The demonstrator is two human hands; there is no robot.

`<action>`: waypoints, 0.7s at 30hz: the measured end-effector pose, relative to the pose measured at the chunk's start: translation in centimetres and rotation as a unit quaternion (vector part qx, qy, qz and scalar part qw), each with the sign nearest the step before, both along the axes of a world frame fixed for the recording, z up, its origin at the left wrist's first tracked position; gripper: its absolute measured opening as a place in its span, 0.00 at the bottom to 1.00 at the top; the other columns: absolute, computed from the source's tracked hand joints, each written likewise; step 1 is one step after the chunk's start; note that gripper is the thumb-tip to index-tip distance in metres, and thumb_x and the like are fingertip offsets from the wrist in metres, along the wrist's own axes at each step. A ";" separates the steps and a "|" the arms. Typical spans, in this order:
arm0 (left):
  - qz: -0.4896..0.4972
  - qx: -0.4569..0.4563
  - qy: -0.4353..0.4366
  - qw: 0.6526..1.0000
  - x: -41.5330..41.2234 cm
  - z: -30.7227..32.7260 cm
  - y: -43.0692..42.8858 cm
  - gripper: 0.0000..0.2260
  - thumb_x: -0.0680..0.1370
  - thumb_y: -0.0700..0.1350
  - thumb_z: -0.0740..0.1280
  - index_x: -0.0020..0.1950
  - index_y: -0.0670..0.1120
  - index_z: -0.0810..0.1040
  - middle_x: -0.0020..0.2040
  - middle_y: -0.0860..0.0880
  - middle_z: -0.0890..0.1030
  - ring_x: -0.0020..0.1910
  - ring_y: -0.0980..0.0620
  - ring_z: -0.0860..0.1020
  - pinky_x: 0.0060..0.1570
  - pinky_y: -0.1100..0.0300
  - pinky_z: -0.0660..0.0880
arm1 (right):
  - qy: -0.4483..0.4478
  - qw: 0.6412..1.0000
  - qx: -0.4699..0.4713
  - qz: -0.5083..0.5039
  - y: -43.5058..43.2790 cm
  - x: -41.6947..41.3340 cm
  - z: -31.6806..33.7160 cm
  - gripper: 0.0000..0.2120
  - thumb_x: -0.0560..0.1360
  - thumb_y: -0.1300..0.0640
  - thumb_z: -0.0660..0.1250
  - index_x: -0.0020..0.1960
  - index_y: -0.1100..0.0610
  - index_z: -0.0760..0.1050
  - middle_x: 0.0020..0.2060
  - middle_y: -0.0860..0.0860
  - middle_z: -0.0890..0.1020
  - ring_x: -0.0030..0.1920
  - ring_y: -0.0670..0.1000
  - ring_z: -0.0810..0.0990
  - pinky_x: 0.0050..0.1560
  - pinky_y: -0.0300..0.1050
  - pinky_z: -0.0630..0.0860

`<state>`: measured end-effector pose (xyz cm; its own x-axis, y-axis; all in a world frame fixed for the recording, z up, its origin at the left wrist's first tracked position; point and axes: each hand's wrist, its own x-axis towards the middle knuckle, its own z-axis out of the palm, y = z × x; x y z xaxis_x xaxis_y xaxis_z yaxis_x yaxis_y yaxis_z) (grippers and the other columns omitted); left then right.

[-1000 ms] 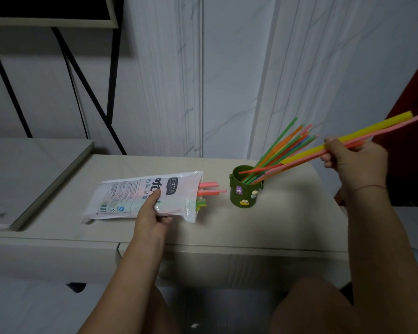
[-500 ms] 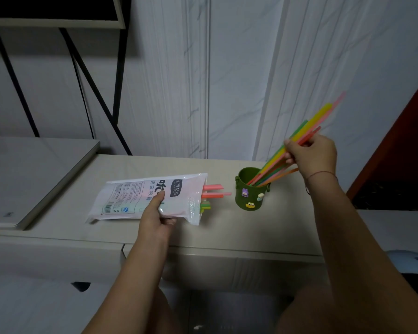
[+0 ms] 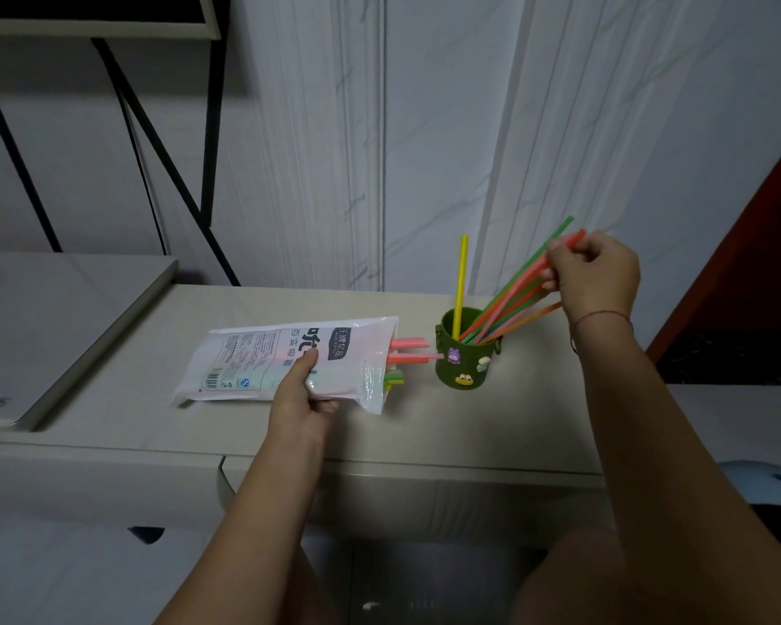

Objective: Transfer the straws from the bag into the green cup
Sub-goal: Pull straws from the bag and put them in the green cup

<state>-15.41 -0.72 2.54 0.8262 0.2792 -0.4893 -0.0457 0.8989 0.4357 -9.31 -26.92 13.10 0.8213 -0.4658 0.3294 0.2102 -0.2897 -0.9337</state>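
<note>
The green cup (image 3: 466, 365) stands upright on the pale surface (image 3: 424, 437), with small cartoon stickers on its front wall. Inside it, one yellow straw (image 3: 461, 281) stands nearly vertical at the cup's left side. A bundle of green, pink and orange straws (image 3: 508, 302) leans out of the cup up and to the right.

The right hand (image 3: 598, 277) is above and to the right of the cup. Its fingers (image 3: 560, 254) are curled round the upper ends of the leaning bundle. It seems to pinch only some of those straws, though motion blur makes that hard to judge. A thin red thread (image 3: 601, 315) circles its wrist.

Just left of the cup the straw bag (image 3: 262, 358) lies flat, its open mouth facing the cup. Pink straw ends (image 3: 407, 349) stick out of the mouth, the longest nearly touching the cup's wall, with green ends (image 3: 394, 379) below them. The left hand (image 3: 301, 401) grips the bag's near edge, thumb on top and fingers tucked beneath.

Far left of the cup a grey slab (image 3: 64, 327) lies flat, and a black metal frame (image 3: 154, 151) stands against the wall.
</note>
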 end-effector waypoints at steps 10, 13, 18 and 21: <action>-0.014 -0.012 -0.027 0.999 0.0 0.7 -1.7 0.11 0.74 0.32 0.67 0.52 0.46 0.77 0.36 0.47 0.86 0.44 0.49 0.83 0.41 0.46 0.80 | 0.009 0.998 0.059 0.020 -0.6 -0.8 -0.9 0.06 0.74 0.63 0.67 0.49 0.65 0.78 0.34 0.55 0.81 0.33 0.49 0.82 0.41 0.41 0.82; -0.020 -0.015 -0.031 0.999 -0.1 0.9 -2.3 0.11 0.74 0.32 0.67 0.51 0.46 0.77 0.36 0.47 0.86 0.45 0.49 0.83 0.43 0.45 0.80 | 0.004 0.997 0.081 0.016 -0.8 -1.4 -0.9 0.09 0.74 0.63 0.68 0.53 0.64 0.77 0.37 0.56 0.81 0.36 0.51 0.83 0.44 0.43 0.82; -0.025 -0.024 -0.038 0.999 -0.2 1.5 -3.7 0.12 0.73 0.31 0.68 0.51 0.45 0.77 0.39 0.45 0.86 0.51 0.46 0.82 0.54 0.45 0.78 | -0.030 0.997 0.072 -0.003 -0.6 -3.8 -0.9 0.12 0.73 0.61 0.68 0.56 0.56 0.73 0.34 0.50 0.76 0.37 0.50 0.80 0.48 0.49 0.81; -0.028 -0.023 -0.043 0.998 -0.4 1.9 -4.8 0.12 0.73 0.32 0.69 0.52 0.45 0.76 0.43 0.45 0.86 0.53 0.45 0.82 0.56 0.44 0.77 | -0.040 0.998 0.046 0.000 0.0 -6.3 -2.4 0.12 0.72 0.60 0.69 0.53 0.52 0.74 0.37 0.52 0.75 0.40 0.50 0.76 0.50 0.52 0.78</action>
<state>-15.85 -5.48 4.45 0.8795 0.2092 -0.4275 -0.0294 0.9204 0.3899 -15.61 -26.94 10.73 0.7940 -0.4977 0.3491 0.2844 -0.2035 -0.9369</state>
